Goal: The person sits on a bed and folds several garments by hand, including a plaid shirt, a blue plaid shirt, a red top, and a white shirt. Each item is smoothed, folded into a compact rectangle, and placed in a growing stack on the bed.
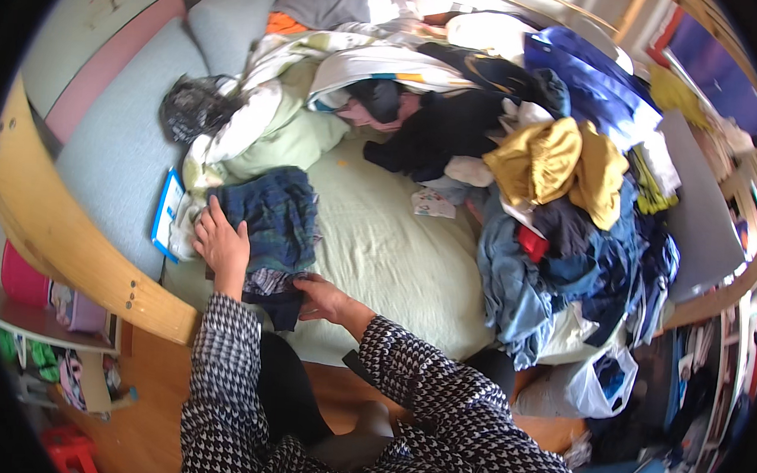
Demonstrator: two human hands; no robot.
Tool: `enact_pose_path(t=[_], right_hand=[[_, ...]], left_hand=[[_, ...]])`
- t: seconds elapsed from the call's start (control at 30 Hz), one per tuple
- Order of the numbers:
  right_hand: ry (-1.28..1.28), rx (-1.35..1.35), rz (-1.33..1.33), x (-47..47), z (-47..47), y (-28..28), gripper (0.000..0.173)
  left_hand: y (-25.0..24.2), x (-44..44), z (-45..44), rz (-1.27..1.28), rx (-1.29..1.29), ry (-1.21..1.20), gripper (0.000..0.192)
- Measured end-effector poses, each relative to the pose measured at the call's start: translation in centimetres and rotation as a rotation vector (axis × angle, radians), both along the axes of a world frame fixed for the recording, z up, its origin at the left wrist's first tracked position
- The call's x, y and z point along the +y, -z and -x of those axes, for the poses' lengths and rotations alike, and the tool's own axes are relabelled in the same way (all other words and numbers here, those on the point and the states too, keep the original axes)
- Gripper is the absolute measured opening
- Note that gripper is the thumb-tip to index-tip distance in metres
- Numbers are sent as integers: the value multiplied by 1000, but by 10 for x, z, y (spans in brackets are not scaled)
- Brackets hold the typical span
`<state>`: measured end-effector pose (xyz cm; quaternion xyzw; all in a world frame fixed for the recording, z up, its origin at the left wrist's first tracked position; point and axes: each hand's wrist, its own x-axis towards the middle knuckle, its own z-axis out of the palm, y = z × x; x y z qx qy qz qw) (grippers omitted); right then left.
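Note:
Before me on the bed lies a folded dark blue-green plaid garment (274, 214), on top of other folded cloth. My left hand (221, 241) rests along its left edge with the fingers spread. At the stack's lower right corner, my right hand (328, 302) has its thumb on top of a patterned grey cloth (270, 283); its other fingers are partly hidden, so a grip is not certain. A dark navy cloth (283, 310) sticks out below. Left of my left hand are a crumpled white plastic bag (187, 228) and a blue-framed flat item (168, 214).
A heap of jeans (513, 264) and a mustard garment (539, 158) covers the bed's right side. Behind lie black clothing (450, 133) and a green quilt (287, 136). A curved wooden rail (92, 245) borders the left. A white plastic bag (603, 387) stands by the bed's front right.

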<state>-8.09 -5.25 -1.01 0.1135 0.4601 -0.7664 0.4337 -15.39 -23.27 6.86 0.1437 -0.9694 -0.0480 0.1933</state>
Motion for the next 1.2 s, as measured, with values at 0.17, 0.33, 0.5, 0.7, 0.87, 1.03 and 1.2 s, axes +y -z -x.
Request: enact_pose_path(t=[0.17,0.33,0.5,0.7,0.87,1.03,1.2], right_hand=[[-67,163,-333,73,-29,-5,61],[30,378,-822,187,-69,-7,50],[-236,797,-1657,295,-141,-6,42],[-238,622,-2011,380,-175,-6,35],[-110,680,-2059,404,-177,-6,44],[91,703,-1983,402,-169,-3,52],[233,724,-1980,412,-163,0,56]], left_hand=[[34,42,-75,205,-217,506,65],[28,41,-72,128,-518,462,74],[2,45,-84,185,-519,546,70],[0,63,-156,142,-814,777,62],[-19,53,-179,71,-787,810,63],[-61,49,-206,43,-893,799,62],[-92,74,-199,-51,-820,878,58]])
